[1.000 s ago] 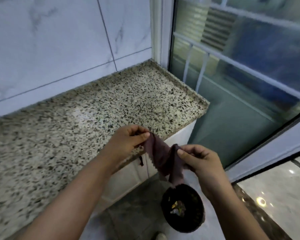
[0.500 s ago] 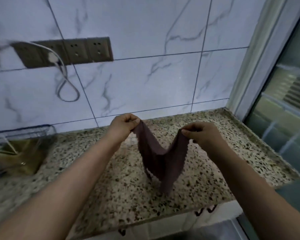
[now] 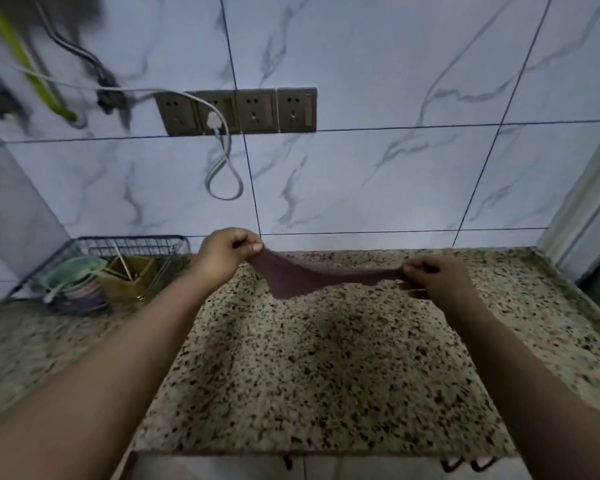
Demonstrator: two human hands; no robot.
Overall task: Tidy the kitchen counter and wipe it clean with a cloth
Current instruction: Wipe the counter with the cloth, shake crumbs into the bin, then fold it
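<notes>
A dark purple-brown cloth (image 3: pixel 302 277) is stretched wide between both hands, just above the back of the speckled granite counter (image 3: pixel 319 368). My left hand (image 3: pixel 227 252) pinches its left corner near the wall. Its right corner is pinched by my right hand (image 3: pixel 433 275). The cloth's middle sags toward the stone; whether it touches is unclear.
A wire dish rack (image 3: pixel 94 268) with bowls and a brown container stands at the back left. A row of wall sockets (image 3: pixel 238 110) with a white plugged cable hangs above the counter. A window frame (image 3: pixel 589 216) borders the counter's right end.
The view swung from the counter's end by the window to face the tiled wall. My hands moved apart and forward, pulling the hanging cloth out flat over the counter.
</notes>
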